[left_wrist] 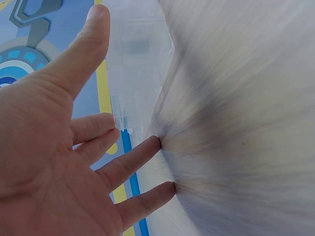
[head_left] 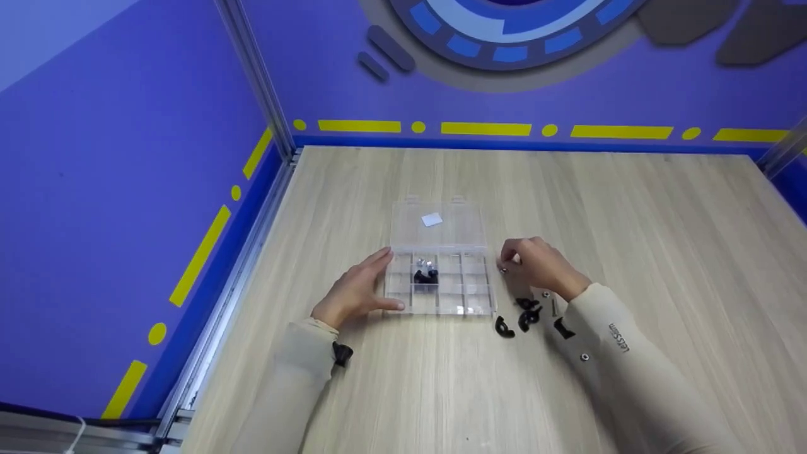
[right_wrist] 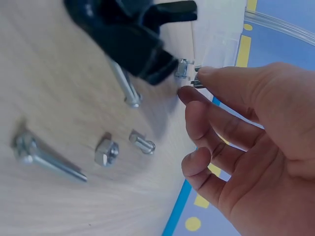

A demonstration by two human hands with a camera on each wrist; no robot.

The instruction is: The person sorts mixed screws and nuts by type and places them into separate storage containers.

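Note:
A clear divided plastic box (head_left: 451, 310) lies on the table with its lid (head_left: 403, 227) folded back. One compartment holds black parts (head_left: 425, 276), with shiny metal bits (head_left: 423, 262) in the one behind it. My left hand (head_left: 358, 287) spreads straight fingers along the box's left side, thumb at its front left corner. To the right of the box, my right hand (head_left: 539, 261) pinches a small silver metal piece (right_wrist: 198, 82) between thumb and index finger, mostly hidden by the fingertips. A metal nut (right_wrist: 182, 68) shows right beside those fingertips.
Near my right forearm lie several curved black parts (head_left: 504, 327), a long bolt (head_left: 555, 307) and a nut (head_left: 584, 357). A short bolt (right_wrist: 142, 142) shows in the right wrist view. A white label (head_left: 432, 219) is on the lid. Blue panels (head_left: 157, 157) border the table.

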